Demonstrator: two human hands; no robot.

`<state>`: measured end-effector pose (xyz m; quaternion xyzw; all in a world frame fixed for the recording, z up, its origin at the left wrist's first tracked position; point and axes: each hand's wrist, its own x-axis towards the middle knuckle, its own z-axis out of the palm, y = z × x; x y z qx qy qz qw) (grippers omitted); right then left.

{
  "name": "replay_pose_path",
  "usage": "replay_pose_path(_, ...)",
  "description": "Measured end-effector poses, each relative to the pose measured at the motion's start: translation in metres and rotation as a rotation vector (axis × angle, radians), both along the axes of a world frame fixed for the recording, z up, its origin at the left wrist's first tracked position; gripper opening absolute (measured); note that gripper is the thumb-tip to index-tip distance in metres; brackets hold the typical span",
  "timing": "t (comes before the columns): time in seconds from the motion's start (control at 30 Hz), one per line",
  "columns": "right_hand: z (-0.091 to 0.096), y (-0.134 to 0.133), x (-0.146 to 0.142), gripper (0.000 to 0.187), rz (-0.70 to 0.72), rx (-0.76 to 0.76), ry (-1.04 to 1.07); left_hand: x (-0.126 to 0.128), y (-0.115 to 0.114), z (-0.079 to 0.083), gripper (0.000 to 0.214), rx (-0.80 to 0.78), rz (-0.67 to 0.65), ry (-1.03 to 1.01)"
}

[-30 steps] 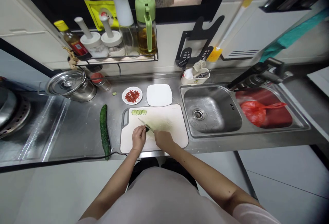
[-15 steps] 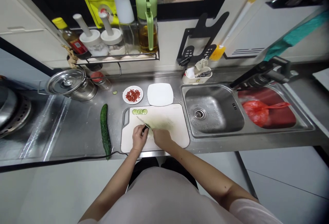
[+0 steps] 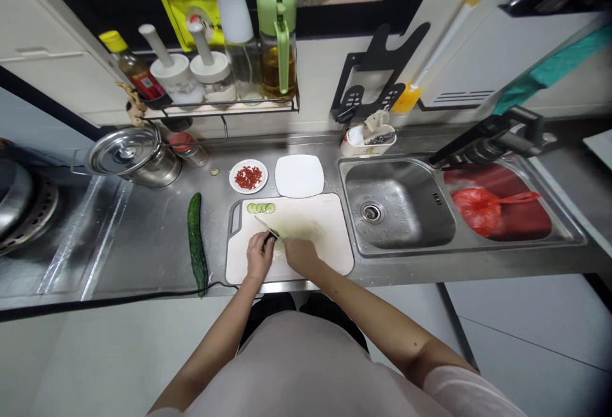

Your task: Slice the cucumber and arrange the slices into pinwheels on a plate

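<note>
A white cutting board (image 3: pixel 329 232) with a grey handle lies in front of me. My right hand (image 3: pixel 300 257) is closed around a knife (image 3: pixel 261 222), its blade pointing to the upper left across the board. Just left of it, my left hand (image 3: pixel 259 259) has its fingers bent around a short dark-green cucumber piece, mostly hidden by fingers and blade. Several overlapping cucumber slices (image 3: pixel 261 208) form a row near the board's upper left. A whole cucumber (image 3: pixel 195 241) lies on the counter to the left of the board.
Behind the board sit a small plate (image 3: pixel 234 181) of chopped red pieces and a square white plate (image 3: pixel 299 176). A double sink (image 3: pixel 399 251) is at the right, a red bag (image 3: pixel 478 210) in its far basin. A lidded pot (image 3: pixel 162 171) and a black cable (image 3: pixel 119 297) are at left.
The view has shifted very slightly. Both hands stay at almost the same spot on the board, with the left fingers moved only a little beside the knife.
</note>
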<state>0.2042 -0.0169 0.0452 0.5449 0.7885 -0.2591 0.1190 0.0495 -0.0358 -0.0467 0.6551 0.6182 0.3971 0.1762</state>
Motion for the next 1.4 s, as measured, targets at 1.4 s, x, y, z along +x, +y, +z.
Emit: replay_pose_path(1.4,-0.013,0.007,0.002,0.030,-0.062,0.072,-0.026,0.001,0.000,-0.001,0.028,-0.058,0.027,-0.025)
